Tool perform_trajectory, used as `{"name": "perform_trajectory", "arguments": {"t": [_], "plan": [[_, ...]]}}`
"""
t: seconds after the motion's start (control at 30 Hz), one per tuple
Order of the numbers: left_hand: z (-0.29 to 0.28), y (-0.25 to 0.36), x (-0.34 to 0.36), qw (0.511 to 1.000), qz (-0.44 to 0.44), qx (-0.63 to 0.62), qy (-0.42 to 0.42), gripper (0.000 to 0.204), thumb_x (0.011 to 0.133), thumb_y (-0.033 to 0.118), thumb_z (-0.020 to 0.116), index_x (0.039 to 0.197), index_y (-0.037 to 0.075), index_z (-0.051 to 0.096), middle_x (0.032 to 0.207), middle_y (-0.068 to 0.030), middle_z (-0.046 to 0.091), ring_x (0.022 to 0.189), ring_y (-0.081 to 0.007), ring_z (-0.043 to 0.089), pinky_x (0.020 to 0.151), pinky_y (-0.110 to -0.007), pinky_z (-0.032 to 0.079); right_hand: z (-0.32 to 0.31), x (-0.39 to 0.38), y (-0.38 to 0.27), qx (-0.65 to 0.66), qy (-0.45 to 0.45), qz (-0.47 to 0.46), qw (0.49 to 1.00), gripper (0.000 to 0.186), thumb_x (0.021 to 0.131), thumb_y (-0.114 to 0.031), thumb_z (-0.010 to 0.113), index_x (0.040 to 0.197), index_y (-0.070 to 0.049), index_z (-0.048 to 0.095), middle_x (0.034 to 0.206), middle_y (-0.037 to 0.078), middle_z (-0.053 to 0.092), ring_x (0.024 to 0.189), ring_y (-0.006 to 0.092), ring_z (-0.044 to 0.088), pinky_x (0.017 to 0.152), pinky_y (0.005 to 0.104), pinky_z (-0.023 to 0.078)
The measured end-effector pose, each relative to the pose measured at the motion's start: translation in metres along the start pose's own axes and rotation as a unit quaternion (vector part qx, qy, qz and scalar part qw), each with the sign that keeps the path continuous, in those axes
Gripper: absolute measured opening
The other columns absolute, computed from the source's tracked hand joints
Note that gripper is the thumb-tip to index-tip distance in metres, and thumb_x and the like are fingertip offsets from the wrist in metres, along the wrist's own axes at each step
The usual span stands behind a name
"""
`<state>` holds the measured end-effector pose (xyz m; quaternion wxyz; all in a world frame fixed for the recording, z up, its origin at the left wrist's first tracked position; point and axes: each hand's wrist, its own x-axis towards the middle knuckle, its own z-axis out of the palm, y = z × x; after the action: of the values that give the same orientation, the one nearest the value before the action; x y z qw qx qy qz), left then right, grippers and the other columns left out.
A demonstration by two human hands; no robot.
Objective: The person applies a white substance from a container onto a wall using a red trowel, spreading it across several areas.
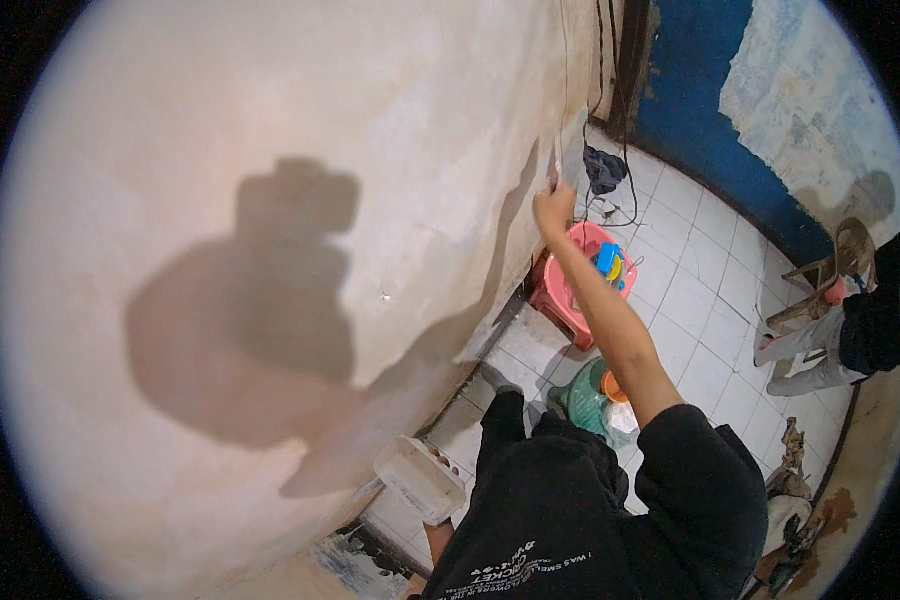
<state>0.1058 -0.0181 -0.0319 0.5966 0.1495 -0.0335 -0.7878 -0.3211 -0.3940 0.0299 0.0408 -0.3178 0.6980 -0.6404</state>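
The black shirt (580, 495) is closest. The left hand (443, 460) holds a white tray (420, 480) beside the wall (420, 120), fingers round its edge. The right hand (554, 210) grips a thin tool (557, 165) by the wall; I can't tell if they touch. Soft, even strokes and a level tray should work best.

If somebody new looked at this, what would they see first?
Probably the huge dark shadow on the pale wall at left. Next, the right hand stretched out by that wall, with a pink plastic stool below it in the picture.
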Motion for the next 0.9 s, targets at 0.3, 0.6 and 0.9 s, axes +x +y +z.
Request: {"name": "perform_trajectory", "arguments": {"t": [0.3,0.6,0.9], "plan": [[-0.017,0.006,0.01,0.995,-0.027,-0.087,0.046,0.069,0.083,0.059,0.046,0.136,0.017,0.035,0.133,-0.0149,0.042,0.119,-0.0325,0.044,0.097,-0.057,0.037,-0.032,-0.195,-0.03,0.044,-0.253,-0.134,0.957,0.024,0.069,0.004,0.048,0.091,0.003,0.057,0.078,0.025,0.054,0.076,0.0377,0.054,0.07,0.0444,0.041],[0.098,-0.055,0.119,0.995,-0.093,-0.015,-0.046,0.072,0.085,0.057,0.045,0.14,0.013,0.029,0.136,-0.0135,0.041,0.123,-0.0305,0.043,0.101,-0.055,0.035,-0.198,-0.172,-0.11,0.213,-0.271,0.124,0.93,0.027,0.09,-0.008,0.05,0.116,0.002,0.048,0.103,0.007,0.057,0.09,0.013,0.054,0.081,0.0277,0.043],[0.099,-0.105,0.164,0.99,-0.135,-0.036,-0.033,0.062,0.09,0.052,0.037,0.132,0.006,0.04,0.126,-0.0155,0.051,0.112,-0.03,0.053,0.099,-0.045,0.041,-0.247,-0.168,-0.23,0.037,-0.387,-0.062,0.919,0.03,0.085,0.0,0.051,0.114,0.004,0.045,0.08,0.015,0.062,0.074,0.0211,0.063,0.07,0.0328,0.049]]}}
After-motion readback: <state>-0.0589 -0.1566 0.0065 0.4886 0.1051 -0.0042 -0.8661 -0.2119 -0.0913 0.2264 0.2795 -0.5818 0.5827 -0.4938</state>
